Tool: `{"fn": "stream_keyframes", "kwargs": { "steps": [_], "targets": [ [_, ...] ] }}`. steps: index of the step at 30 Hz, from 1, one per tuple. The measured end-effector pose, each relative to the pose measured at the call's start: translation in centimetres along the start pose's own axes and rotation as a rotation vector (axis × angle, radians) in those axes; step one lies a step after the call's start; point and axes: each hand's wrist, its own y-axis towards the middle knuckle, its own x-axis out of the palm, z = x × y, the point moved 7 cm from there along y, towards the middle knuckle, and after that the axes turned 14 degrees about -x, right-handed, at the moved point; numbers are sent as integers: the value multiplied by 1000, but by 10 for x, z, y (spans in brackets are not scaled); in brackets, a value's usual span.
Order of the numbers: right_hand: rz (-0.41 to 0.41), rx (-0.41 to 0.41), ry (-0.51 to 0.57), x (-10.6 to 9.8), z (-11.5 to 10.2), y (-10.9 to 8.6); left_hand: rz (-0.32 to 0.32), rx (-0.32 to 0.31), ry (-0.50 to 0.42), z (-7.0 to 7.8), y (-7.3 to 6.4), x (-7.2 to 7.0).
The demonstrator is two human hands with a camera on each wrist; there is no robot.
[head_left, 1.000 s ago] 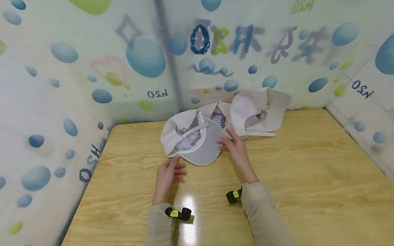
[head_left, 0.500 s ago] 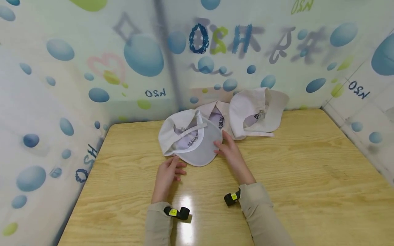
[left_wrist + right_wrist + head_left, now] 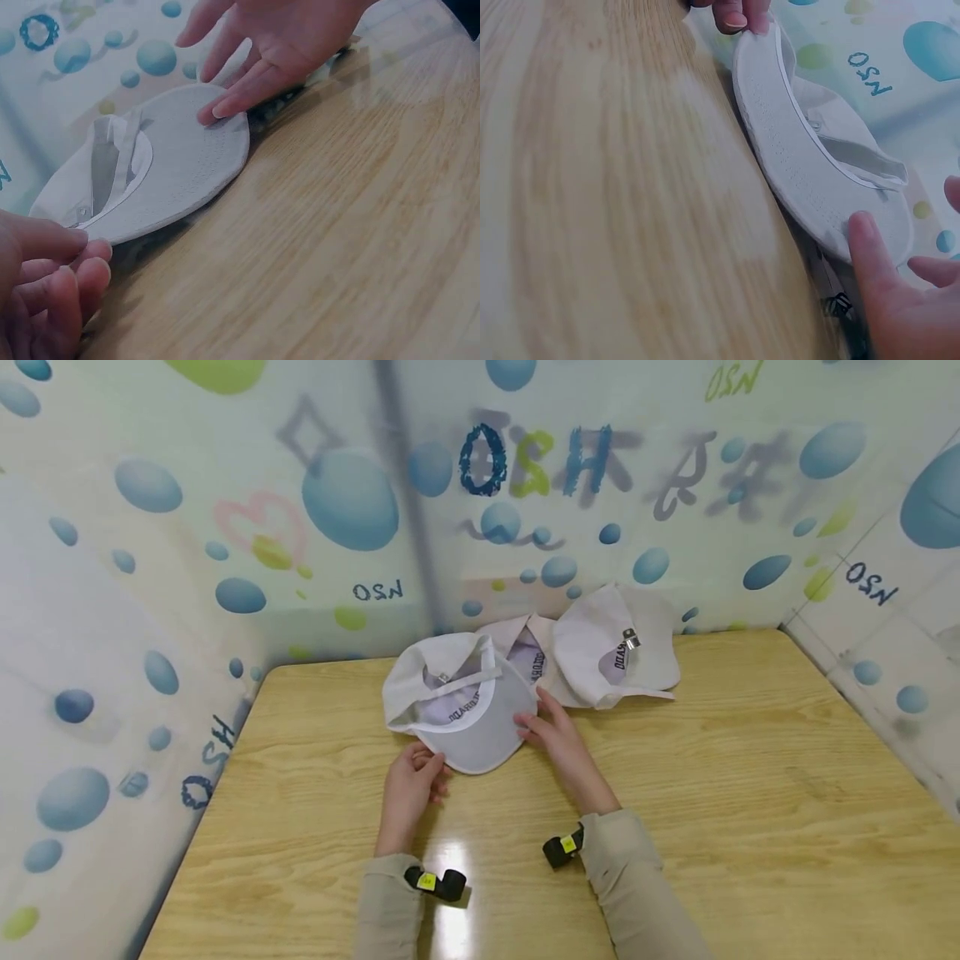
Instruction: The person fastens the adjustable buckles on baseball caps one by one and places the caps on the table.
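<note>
A pale cap [image 3: 480, 735] lies with its inside and grey brim facing me, in front of two other caps. My left hand [image 3: 411, 785] pinches the brim's left end between thumb and fingers; in the left wrist view that left hand [image 3: 45, 285] shows curled fingertips at the edge. At the brim's right side, my right hand [image 3: 566, 743] touches it with the thumb, its fingers fairly straight. The right wrist view has the thumb of this right hand [image 3: 900, 300] flat on the brim [image 3: 795, 157], the other fingers spread apart.
Against the back wall lean a pinkish cap [image 3: 553, 672], partly covered, and a white cap [image 3: 592, 643] with a metal buckle and loose strap. Bubble-patterned walls [image 3: 352, 502] enclose the wooden table [image 3: 750, 793] at the back and sides.
My left hand has gone from touching the brim's edge to pinching it. My right thumb has come onto the brim. The white cap at the back right has tipped and settled lower.
</note>
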Motion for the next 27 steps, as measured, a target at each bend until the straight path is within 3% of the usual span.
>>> {"fn": "stream_keyframes", "kwargs": {
  "steps": [10,15,22,27],
  "targets": [
    [7,20,-16,-2,-1,1,18,23,-29,3,1,-1],
    [5,22,-14,-11,17,4,17,71,-93,5,-2,-3],
    [20,17,74,-20,33,8,27,114,-165,9,-5,-7],
    [14,40,44,-7,5,1,21,141,-201,25,-19,-10]
  ]
}}
